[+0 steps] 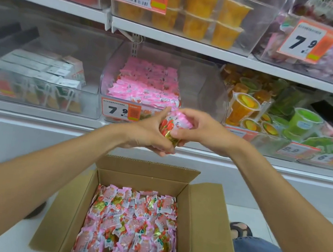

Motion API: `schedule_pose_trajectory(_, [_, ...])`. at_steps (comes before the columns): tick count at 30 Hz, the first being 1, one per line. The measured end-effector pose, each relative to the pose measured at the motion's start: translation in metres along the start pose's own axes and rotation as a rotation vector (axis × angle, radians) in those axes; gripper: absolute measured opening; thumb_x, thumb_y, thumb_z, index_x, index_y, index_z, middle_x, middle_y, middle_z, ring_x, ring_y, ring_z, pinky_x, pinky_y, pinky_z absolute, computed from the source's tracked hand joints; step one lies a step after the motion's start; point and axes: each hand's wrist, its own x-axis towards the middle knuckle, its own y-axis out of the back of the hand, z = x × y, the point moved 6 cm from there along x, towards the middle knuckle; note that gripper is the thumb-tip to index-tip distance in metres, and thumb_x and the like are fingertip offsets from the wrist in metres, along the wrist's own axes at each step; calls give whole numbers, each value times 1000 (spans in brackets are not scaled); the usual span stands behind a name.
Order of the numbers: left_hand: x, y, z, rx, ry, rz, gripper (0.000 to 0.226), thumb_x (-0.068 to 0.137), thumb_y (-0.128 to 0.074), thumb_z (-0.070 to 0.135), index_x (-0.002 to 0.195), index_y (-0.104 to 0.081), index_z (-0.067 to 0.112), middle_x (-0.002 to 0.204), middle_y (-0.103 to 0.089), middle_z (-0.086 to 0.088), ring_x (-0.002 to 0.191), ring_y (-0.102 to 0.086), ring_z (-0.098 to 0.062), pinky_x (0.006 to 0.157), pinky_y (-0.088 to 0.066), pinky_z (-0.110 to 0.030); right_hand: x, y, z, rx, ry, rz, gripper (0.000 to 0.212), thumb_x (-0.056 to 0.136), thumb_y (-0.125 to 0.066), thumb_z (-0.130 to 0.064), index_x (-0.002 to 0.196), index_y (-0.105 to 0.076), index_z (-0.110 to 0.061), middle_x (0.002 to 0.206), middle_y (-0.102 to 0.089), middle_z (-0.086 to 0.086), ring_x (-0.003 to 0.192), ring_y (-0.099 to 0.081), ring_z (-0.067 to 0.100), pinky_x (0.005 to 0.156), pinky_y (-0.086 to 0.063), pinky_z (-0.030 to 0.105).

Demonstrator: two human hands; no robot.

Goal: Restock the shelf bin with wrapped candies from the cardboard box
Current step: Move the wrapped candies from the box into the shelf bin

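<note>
Restocking, I judge, is partway: bin (200,88) half filled, box (201,225) nearly full, while left hand (147,134) and right hand (207,131) curl fingers (163,152) round a candy stack (175,126) just before the bin.

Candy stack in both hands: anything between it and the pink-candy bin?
Only the clear front wall of the bin: the candy stack, gripped by the left hand and right hand, is level with it and likely has to rise over the lip. Nothing else visible blocks the way.
</note>
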Motion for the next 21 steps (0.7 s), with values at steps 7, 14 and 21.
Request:
schedule_pose_trajectory(7, [48, 53, 74, 30, -88, -37, 111, 65, -84, 27, 154, -19, 35, 143, -46, -3, 119, -60, -19, 88, -58, -39, 45, 84, -26, 25, 35, 177, 37, 74, -75, -15, 108, -61, -12, 93, -68, 6, 78, -66, 11, 64, -55, 22])
schedule_pose_trajectory(14, [107, 120, 81, 701, -132, 108, 21, 91, -70, 24, 111, -74, 21, 93, -66, 21, 75, -58, 13, 61, -37, 0, 97, 117, -4, -284, -109, 91, 30, 81, -75, -2, 109, -63, -6, 88, -67, 4, 75, -64, 8, 62, -54, 20])
schedule_pose_trajectory(21, [154, 100, 58, 976, -92, -111, 19, 81, -80, 29, 97, -73, 22, 89, -67, 11, 82, -60, -6, 71, -40, -21, 116, 105, 30, -343, -229, -80, 27, 83, -75, -7, 107, -63, -10, 87, -62, 3, 76, -60, 9, 63, -55, 20])
